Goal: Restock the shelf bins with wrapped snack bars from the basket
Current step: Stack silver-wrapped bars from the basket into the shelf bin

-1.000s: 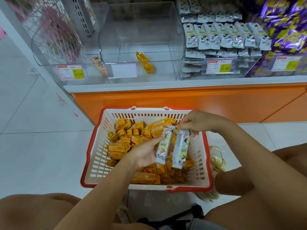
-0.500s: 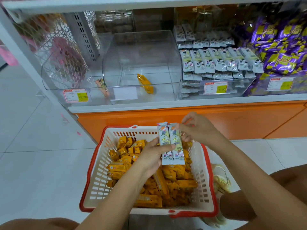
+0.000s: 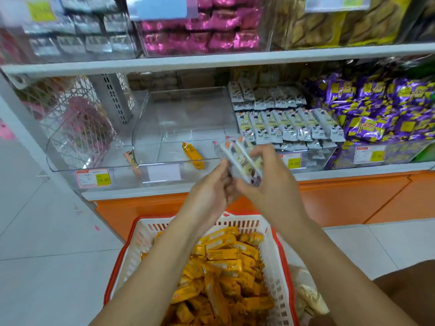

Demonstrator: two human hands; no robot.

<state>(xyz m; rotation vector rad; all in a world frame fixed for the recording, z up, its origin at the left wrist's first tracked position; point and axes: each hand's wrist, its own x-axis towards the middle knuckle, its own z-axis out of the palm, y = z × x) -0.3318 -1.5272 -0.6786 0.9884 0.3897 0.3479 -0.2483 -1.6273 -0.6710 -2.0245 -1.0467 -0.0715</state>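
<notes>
Since 0.5 s ago we have lifted the 2 white bars (image 3: 237, 158) from over the basket (image 3: 240, 223) up to shelf level. Now the right hand (image 3: 268, 182) curls round them. The left hand (image 3: 211, 187) touches their low end; gripping or not, we cannot tell. The matching bin (image 3: 315, 158) is just beyond the grip, to the right, so prob. the drop-in is next.

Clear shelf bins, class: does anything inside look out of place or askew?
One orange bar lies alone and slanted in the middle bin; a peach bar sits askew in the left bin, unlike the rowed white bars.
</notes>
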